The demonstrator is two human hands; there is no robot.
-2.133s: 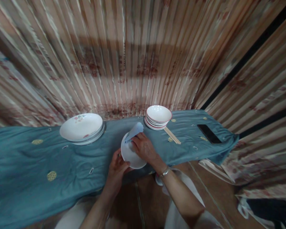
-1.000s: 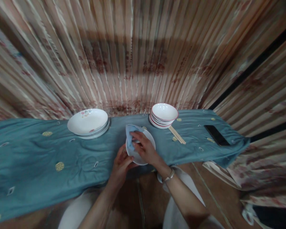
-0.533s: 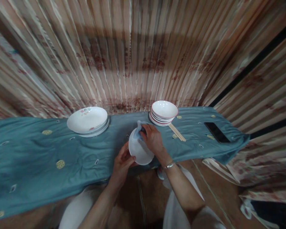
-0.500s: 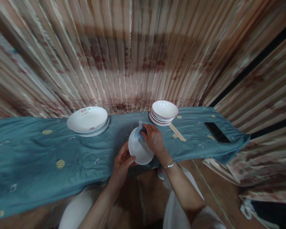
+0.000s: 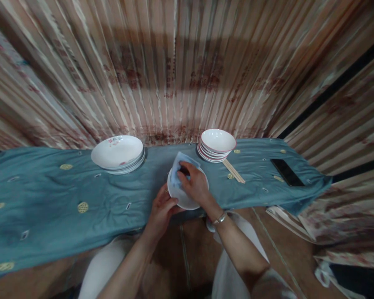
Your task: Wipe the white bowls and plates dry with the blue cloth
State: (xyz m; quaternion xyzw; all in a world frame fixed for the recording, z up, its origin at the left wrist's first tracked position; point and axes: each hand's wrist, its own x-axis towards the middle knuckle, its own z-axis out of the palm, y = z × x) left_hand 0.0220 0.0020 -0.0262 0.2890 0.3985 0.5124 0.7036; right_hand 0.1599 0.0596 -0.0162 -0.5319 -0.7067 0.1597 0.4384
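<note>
Head view: left hand (image 5: pixel 163 204) grips one bowl (image 5: pixel 187 202), right hand (image 5: pixel 194 182) clutches one cloth (image 5: pixel 175 176), two dish stacks (image 5: pixel 117 153) beyond.

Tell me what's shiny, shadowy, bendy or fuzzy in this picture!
Head view: tiny glints in the top red-rimmed bowl; head view: a broad dark shadow across the curtain, whose folds fan outward, perhaps from a wide lens; head view: the blue cloth in the right hand looks fuzzy, its pattern smudgy.

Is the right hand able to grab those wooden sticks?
Probably yes, if the right hand lets go of the blue cloth: only tablecloth seems to lie between hand and wooden sticks.
</note>
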